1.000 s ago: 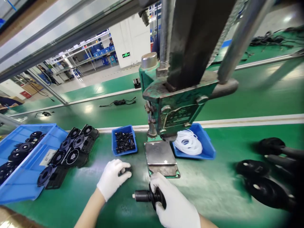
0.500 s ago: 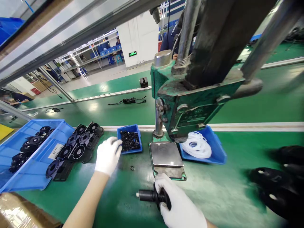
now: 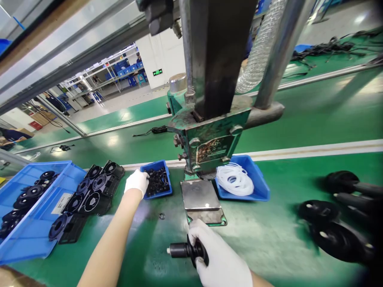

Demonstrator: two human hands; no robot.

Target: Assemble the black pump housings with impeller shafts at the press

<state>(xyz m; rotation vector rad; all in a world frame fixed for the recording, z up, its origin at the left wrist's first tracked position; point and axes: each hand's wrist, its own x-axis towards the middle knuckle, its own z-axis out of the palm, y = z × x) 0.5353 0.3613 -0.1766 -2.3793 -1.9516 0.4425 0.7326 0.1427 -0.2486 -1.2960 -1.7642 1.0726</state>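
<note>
Fingers (image 3: 143, 178) of the outstretched left hand (image 3: 137, 181) dip loosely into the small bin (image 3: 156, 179); right hand (image 3: 220, 259) grips the handle (image 3: 183, 250).

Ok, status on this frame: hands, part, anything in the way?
Left hand at small blue bin. Right hand grips black cylindrical part. Small ring lies loose between.

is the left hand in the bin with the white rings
No, the left hand reaches into the small bin of black parts; the white rings lie untouched.

a green bench top (image 3: 284, 223) fills the view from 3 to 9 o'clock. at 10 o'clock stand pale shelves with blue bins (image 3: 119, 71), beside a white wall (image 3: 155, 52) bearing a lit green sign (image 3: 157, 72).
</note>
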